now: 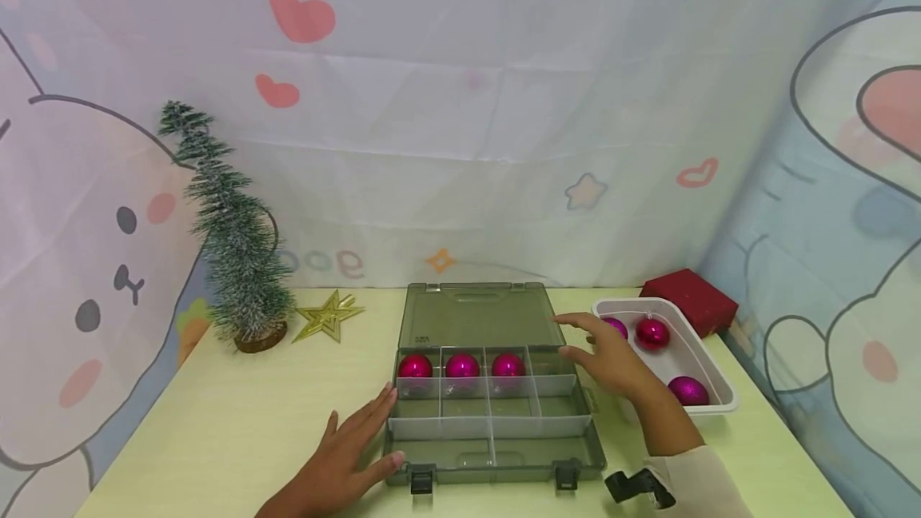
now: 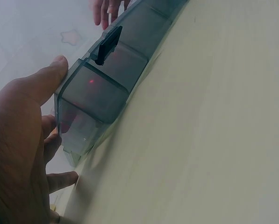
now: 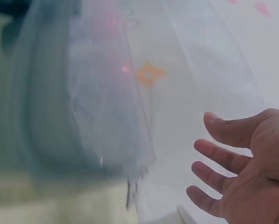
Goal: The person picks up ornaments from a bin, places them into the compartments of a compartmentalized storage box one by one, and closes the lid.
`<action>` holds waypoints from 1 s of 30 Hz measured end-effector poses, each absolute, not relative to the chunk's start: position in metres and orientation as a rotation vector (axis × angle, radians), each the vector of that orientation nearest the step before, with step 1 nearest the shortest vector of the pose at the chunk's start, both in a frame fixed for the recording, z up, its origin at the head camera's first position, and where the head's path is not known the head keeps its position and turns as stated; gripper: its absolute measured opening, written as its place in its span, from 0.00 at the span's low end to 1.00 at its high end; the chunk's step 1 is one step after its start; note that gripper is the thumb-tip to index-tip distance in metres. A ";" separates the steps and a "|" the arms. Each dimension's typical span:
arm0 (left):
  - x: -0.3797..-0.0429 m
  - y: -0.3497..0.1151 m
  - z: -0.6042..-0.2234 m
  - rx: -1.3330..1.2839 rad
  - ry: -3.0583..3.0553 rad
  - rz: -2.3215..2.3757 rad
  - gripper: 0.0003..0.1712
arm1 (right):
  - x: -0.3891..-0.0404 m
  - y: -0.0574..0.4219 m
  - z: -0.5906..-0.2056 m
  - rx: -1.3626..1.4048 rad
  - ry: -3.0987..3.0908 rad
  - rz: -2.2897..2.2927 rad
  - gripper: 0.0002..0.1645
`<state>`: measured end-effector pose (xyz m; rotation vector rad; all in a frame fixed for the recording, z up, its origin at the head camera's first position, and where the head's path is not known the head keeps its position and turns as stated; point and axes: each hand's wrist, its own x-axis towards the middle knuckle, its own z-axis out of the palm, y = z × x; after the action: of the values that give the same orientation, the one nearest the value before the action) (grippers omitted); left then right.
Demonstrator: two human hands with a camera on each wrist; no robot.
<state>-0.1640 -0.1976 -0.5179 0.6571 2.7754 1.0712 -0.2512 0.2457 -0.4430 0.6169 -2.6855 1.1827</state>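
Observation:
A dark translucent compartment box [image 1: 543,448] lies with its lid [image 1: 478,318] laid back. Three shiny magenta bauble ornaments sit in its back row: a left one [image 1: 415,367], a middle one [image 1: 463,367] and a right one [image 1: 508,366]. The back-right compartment holds none. My left hand [image 1: 344,454] rests along the box's left side, fingers fairly straight and thumb by the front corner; the left wrist view shows the thumb at the rim [image 2: 67,84]. Beside the box's right back, my right hand [image 1: 612,358] holds nothing, its fingers spread and relaxed in the right wrist view.
At the right stands a white plastic tub [image 1: 719,390] with a red bauble [image 1: 652,333], a glittery purple one [image 1: 688,391] and another partly hidden by my hand. A red box [image 1: 691,300] is behind it. Far left are a small tree [image 1: 241,262] and a gold star [image 1: 328,316].

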 end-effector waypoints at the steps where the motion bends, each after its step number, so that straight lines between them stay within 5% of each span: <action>1: -0.164 -0.198 -0.518 0.658 2.775 1.071 0.48 | -0.251 0.250 -0.443 0.588 -2.678 1.193 0.30; 17: -0.164 -0.197 -0.519 0.651 2.762 1.076 0.48 | -0.253 0.304 -0.445 0.201 -2.663 1.159 0.27; 30: -0.164 -0.196 -0.518 0.671 2.804 1.055 0.47 | -0.258 0.333 -0.448 0.023 -2.751 1.154 0.34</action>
<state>-0.1639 -0.1965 -0.5182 0.6709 2.8044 1.0552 -0.2579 0.3328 -0.4485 0.0227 -2.7506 1.1541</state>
